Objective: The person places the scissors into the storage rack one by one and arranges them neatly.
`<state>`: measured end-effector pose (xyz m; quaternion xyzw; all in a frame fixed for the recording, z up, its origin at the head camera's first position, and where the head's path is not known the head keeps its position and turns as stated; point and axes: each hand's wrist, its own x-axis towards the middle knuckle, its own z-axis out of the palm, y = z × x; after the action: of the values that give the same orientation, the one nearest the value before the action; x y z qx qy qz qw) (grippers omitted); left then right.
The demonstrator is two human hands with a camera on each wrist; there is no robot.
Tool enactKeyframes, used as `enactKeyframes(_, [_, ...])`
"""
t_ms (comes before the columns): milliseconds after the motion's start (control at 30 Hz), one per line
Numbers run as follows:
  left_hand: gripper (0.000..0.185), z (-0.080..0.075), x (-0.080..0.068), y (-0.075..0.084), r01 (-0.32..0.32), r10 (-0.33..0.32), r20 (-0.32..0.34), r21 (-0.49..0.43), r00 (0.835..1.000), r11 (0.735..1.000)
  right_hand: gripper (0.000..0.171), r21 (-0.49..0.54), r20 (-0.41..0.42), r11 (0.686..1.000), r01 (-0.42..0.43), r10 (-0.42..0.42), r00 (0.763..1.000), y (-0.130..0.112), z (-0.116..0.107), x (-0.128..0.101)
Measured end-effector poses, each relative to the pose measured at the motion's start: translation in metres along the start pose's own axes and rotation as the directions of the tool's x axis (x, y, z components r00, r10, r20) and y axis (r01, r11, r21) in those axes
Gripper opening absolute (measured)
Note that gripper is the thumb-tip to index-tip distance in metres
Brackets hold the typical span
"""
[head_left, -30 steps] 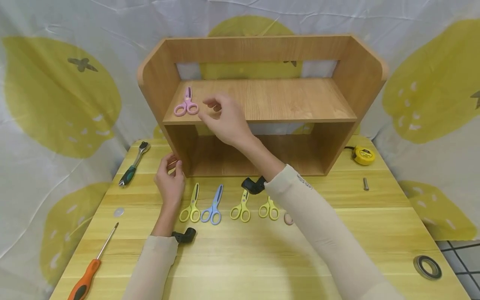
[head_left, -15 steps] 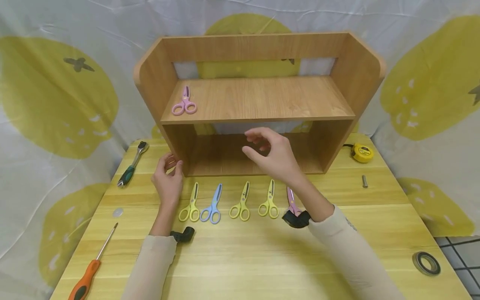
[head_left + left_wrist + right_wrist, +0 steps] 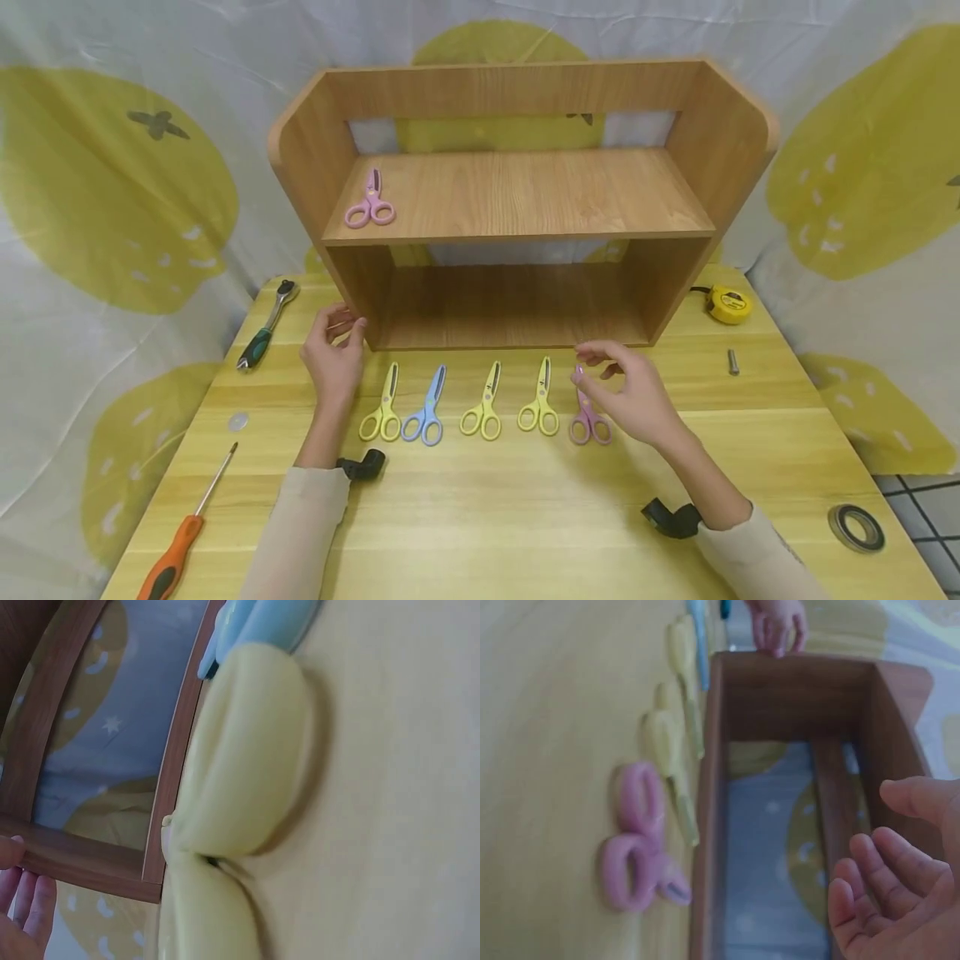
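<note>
Pink scissors (image 3: 587, 408) on table (image 3: 480, 517), blades (image 3: 583, 390) partly behind right grip (image 3: 630, 398).

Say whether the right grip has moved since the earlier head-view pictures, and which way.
Yes: against the wooden shelf, the right grip has moved rightward and down, from beside the upper pink scissors to near the lower pink scissors.

On the wooden table (image 3: 480, 517), before a standing shelf unit (image 3: 517, 237): yellow scissors (image 3: 386, 406), blue pair (image 3: 430, 406), two yellow pairs (image 3: 489, 406), pink pair (image 3: 586, 407); outward, ratchet (image 3: 273, 317), disc (image 3: 238, 422), screwdriver (image 3: 180, 540), tape measure (image 3: 729, 306), bolt (image 3: 732, 362), ring (image 3: 837, 527); on the upper board (image 3: 525, 192), another pink pair (image 3: 371, 200)
</note>
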<state>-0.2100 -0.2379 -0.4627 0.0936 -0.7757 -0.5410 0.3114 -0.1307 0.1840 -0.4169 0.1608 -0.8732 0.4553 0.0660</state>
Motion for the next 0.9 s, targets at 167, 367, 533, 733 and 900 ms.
enactKeyframes(167, [0.028, 0.002, 0.003, 0.002, 0.003, -0.003, 0.016, -0.002, 1.0, 1.0, 0.039, -0.046, -0.001, 0.998, -0.033, 0.033, 0.999, 0.022, -0.006, -0.016])
enactKeyframes(367, [0.033, -0.001, 0.0, 0.001, 0.039, -0.039, 0.027, -0.003, 0.999, 0.999, 0.045, -0.043, 0.01, 0.999, -0.034, 0.035, 0.999, 0.039, 0.001, -0.031])
enactKeyframes(533, [0.053, -0.008, -0.004, 0.002, 0.069, -0.069, 0.023, -0.001, 0.997, 0.998, 0.053, -0.042, 0.093, 0.994, -0.099, 0.103, 0.99, 0.047, 0.01, -0.044])
enactKeyframes(733, [0.043, -0.007, -0.003, 0.0, 0.051, -0.051, 0.031, 0.001, 0.998, 0.999, 0.067, -0.059, 0.147, 0.987, -0.151, 0.158, 0.976, 0.054, 0.011, -0.053])
enactKeyframes(900, [0.027, -0.004, -0.001, 0.0, 0.013, -0.014, 0.028, 0.017, 1.0, 1.0, 0.082, -0.081, 0.131, 0.983, -0.167, 0.176, 0.976, 0.062, 0.009, -0.058])
